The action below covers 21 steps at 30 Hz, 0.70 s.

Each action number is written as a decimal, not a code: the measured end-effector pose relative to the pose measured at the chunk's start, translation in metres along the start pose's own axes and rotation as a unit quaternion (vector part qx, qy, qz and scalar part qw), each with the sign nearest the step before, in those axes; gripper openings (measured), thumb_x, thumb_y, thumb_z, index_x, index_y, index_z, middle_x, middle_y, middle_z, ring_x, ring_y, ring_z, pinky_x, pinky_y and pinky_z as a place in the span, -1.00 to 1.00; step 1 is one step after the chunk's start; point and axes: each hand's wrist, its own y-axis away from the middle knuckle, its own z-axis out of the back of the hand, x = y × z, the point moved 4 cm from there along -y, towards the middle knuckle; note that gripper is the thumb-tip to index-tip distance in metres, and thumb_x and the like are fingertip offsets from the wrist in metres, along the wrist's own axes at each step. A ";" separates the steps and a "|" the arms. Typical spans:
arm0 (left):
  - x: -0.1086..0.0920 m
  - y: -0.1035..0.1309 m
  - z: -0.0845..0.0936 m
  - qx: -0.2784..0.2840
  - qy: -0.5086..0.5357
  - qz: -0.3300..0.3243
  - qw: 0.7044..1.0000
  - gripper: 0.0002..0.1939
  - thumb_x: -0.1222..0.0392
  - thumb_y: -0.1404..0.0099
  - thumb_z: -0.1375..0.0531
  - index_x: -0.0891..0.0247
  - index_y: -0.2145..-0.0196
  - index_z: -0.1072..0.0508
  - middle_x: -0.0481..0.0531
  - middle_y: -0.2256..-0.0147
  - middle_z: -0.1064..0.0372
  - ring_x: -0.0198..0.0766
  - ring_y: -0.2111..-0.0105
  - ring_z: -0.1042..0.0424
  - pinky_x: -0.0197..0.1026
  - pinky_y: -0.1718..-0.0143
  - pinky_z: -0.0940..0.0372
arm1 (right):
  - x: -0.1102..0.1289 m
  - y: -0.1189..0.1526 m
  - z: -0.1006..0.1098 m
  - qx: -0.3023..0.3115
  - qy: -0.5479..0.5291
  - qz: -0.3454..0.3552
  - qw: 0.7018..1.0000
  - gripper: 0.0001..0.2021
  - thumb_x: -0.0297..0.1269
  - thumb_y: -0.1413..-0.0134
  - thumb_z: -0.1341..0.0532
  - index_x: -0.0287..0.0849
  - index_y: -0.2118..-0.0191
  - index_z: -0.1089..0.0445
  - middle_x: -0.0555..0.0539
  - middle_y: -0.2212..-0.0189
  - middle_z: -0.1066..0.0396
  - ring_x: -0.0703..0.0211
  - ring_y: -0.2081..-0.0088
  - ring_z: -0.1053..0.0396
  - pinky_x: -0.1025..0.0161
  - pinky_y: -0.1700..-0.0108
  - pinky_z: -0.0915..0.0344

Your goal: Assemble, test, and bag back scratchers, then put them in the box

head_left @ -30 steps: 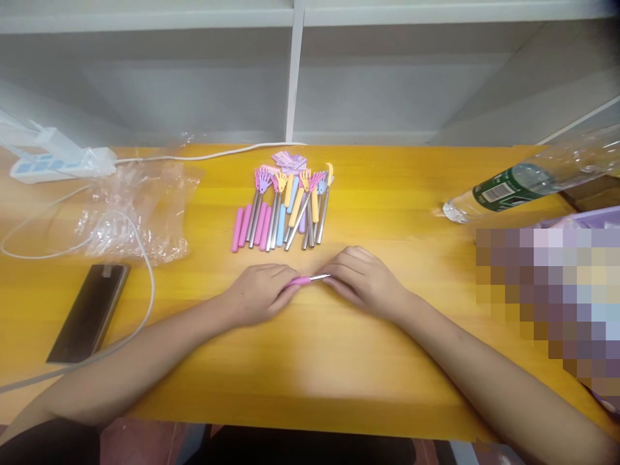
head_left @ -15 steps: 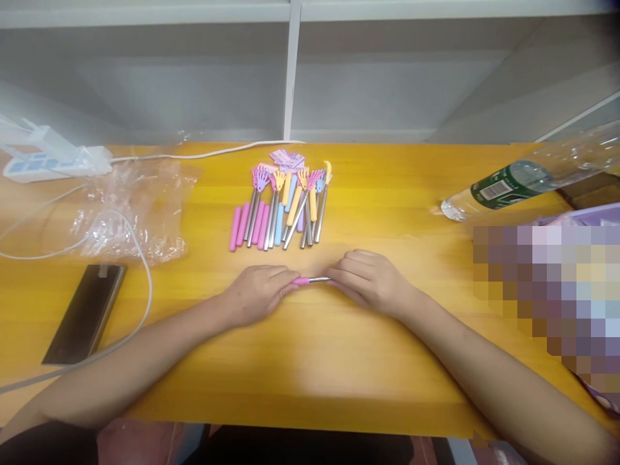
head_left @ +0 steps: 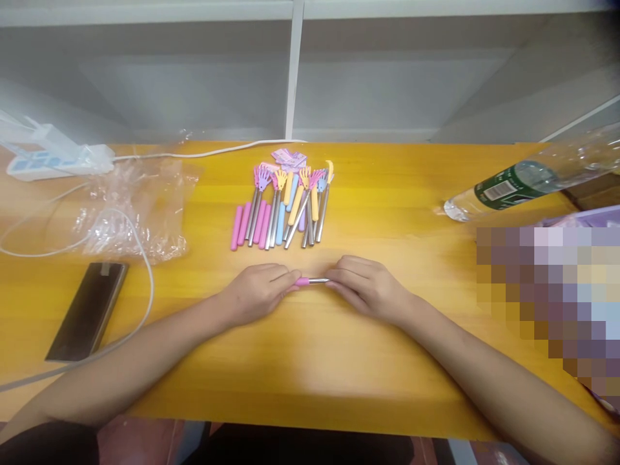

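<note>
Low over the table, my left hand [head_left: 261, 292] is closed around a pink plastic handle [head_left: 303, 281]. A thin metal rod [head_left: 318, 281] runs from that handle to my right hand [head_left: 365, 285], whose fingers are closed on its other end. That far end is hidden by the fingers. Beyond my hands lies a group of back scratcher parts: metal rods with small hand-shaped heads, such as a purple head [head_left: 263, 178] and a yellow head [head_left: 281, 179]. Loose pink handles [head_left: 236, 227] lie at the group's left, with yellow handles [head_left: 296, 205] and blue ones among the rods.
Purple printed slips [head_left: 289, 158] lie behind the parts. To the left are a crumpled clear plastic bag [head_left: 135, 213], a dark phone [head_left: 87, 311], a white cable [head_left: 148, 271] and a power strip [head_left: 58, 161]. A clear bottle [head_left: 508, 184] lies at the right, near a purple-edged container [head_left: 588, 216].
</note>
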 end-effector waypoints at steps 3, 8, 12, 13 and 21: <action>-0.001 -0.002 -0.003 0.009 0.011 0.021 1.000 -0.73 0.17 -0.67 -0.06 0.28 -0.03 -0.54 0.06 0.26 -0.57 -0.22 0.28 -0.53 -0.18 0.22 -0.45 | -0.006 0.001 -0.002 0.015 -0.011 -0.017 1.000 -0.88 -0.42 -0.45 -0.21 -0.22 -0.01 -0.46 -0.11 0.32 -0.47 0.15 0.30 -0.40 0.21 0.24 -0.36; 0.004 -0.015 0.025 -0.031 -0.010 0.095 0.995 -0.72 0.19 -0.64 -0.04 0.29 0.04 -0.53 0.15 0.14 -0.54 -0.09 0.11 -0.48 0.00 0.04 -0.44 | -0.010 -0.001 -0.012 0.046 -0.035 -0.025 0.998 -0.92 -0.38 -0.47 -0.23 -0.19 0.05 -0.48 -0.09 0.27 -0.51 0.18 0.26 -0.43 0.22 0.19 -0.38; 0.041 -0.024 0.097 -0.177 -0.138 0.150 0.963 -0.81 0.26 -0.55 -0.15 0.26 -0.01 -0.54 0.13 0.07 -0.46 -0.04 0.02 -0.41 0.07 -0.11 -0.38 | -0.009 -0.002 -0.017 0.056 -0.035 -0.029 0.997 -0.92 -0.37 -0.46 -0.24 -0.20 0.05 -0.48 -0.10 0.25 -0.52 0.15 0.22 -0.46 0.20 0.14 -0.40; 0.057 -0.024 0.118 -0.210 -0.175 0.183 0.944 -0.81 0.27 -0.54 -0.17 0.25 -0.02 -0.54 0.12 0.04 -0.42 -0.03 -0.02 -0.39 0.10 -0.16 -0.34 | -0.009 -0.001 -0.017 0.057 -0.036 -0.030 0.997 -0.92 -0.38 -0.46 -0.24 -0.20 0.04 -0.48 -0.10 0.24 -0.53 0.15 0.22 -0.46 0.19 0.14 -0.40; 0.222 0.000 0.219 -0.281 -0.218 0.443 0.823 -0.60 0.22 -0.46 -0.26 0.11 -0.22 -0.51 -0.01 -0.20 -0.22 -0.16 -0.17 -0.09 0.10 -0.42 0.05 | -0.011 0.002 -0.020 0.067 -0.034 -0.040 0.996 -0.93 -0.36 -0.47 -0.23 -0.16 0.04 -0.47 -0.11 0.25 -0.53 0.12 0.22 -0.45 0.17 0.17 -0.38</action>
